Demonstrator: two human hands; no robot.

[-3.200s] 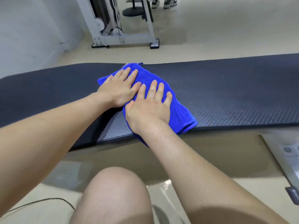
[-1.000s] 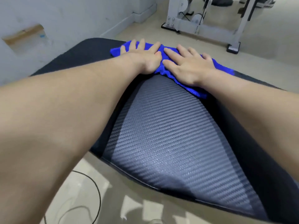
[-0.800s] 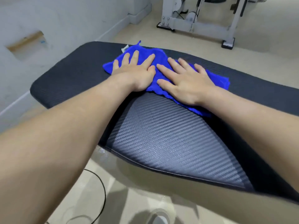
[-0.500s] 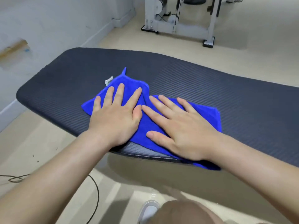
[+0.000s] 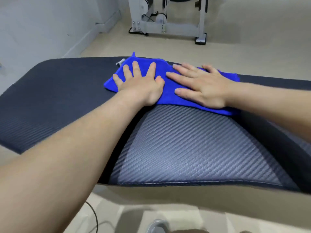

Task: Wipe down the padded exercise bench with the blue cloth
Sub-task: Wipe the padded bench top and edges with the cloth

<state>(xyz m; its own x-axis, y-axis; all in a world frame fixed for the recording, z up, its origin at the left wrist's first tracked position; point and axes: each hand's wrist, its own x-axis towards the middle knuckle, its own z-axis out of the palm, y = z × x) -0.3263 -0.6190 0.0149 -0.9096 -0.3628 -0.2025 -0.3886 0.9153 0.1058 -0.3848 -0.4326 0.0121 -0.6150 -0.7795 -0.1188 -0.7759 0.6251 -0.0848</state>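
Note:
The blue cloth point(image 5: 169, 98) lies spread on the far side of the dark, ribbed padded bench point(image 5: 185, 148), its far corner at the bench's back edge. My left hand point(image 5: 141, 84) presses flat on the cloth's left part, fingers spread. My right hand point(image 5: 202, 88) presses flat on its right part, fingers pointing left. Neither hand curls around the cloth. A small white tag point(image 5: 120, 62) sticks out at the cloth's far left corner.
The bench's rounded left end point(image 5: 25, 98) is close to a white wall point(image 5: 42, 27). A grey gym machine frame point(image 5: 168, 27) stands on the beige floor beyond the bench. A black cable point(image 5: 94, 214) and a shoe tip point(image 5: 156, 226) are on the floor below the near edge.
Both hands have pushed the cloth from the bench's near edge across to its far edge. Earlier they carried it along the bench toward the left end.

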